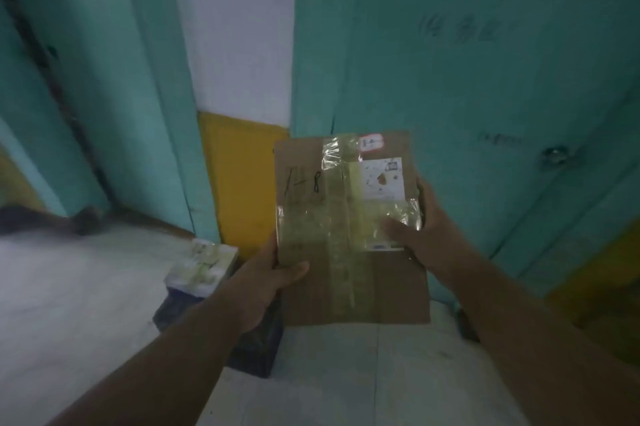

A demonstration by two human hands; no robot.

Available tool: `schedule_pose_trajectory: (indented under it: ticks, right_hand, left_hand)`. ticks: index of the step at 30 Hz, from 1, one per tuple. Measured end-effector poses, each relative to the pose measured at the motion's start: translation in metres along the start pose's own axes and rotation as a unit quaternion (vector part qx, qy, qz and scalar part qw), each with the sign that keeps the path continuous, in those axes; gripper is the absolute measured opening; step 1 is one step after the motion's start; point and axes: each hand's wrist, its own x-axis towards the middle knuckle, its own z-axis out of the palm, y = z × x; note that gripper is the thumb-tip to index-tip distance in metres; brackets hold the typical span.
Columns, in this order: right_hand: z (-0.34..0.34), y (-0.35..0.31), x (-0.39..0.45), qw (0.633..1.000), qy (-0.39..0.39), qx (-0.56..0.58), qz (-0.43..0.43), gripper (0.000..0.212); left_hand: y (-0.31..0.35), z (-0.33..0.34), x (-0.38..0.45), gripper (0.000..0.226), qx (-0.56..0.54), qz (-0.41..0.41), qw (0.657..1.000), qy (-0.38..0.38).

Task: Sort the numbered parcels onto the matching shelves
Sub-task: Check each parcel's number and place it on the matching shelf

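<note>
Teal door (485, 61) fills the right side; pale tiled floor (86, 287) below. Flat cardboard parcel (349, 228), taped, marked "1-8" in black, held up in front of the door, clear of the floor. Dark parcel (204, 290) with a white top sits on the floor by the yellow wall base. Left hand (266, 283) grips the cardboard parcel's left edge, thumb on its face. Right hand (420, 235) grips its right edge, fingers curled behind.

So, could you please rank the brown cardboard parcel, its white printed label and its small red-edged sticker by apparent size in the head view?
1. Brown cardboard parcel, held by both hands.
2. White printed label.
3. Small red-edged sticker, clearly smallest.
</note>
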Motion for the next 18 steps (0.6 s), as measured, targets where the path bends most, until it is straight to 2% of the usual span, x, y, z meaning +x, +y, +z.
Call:
schedule_pose_trajectory:
  ticks: [4,9,11,15,18]
  right_hand:
    - [-0.109,0.029,-0.082,0.995,0.083,-0.03,0.038,0.097]
    - [-0.239,0.054,-0.219,0.971,0.206,-0.074,0.092,0.093]
    - [-0.282,0.064,-0.275,0.957,0.251,-0.089,0.118,0.093]
    - [-0.351,0.083,-0.374,0.924,0.333,-0.092,0.164,0.091]
    - [-0.393,0.102,-0.424,0.908,0.372,-0.07,0.178,0.094]
  left_hand:
    - [-0.038,0.11,0.024,0.069,0.031,-0.032,0.994,-0.097]
    - [-0.106,0.27,0.03,0.07,0.085,-0.061,0.972,-0.21]
    - [-0.133,0.33,0.026,0.071,0.101,-0.068,0.957,-0.261]
    - [-0.179,0.433,0.019,0.055,0.128,-0.089,0.919,-0.363]
    - [-0.204,0.494,0.022,0.064,0.149,-0.11,0.887,-0.423]
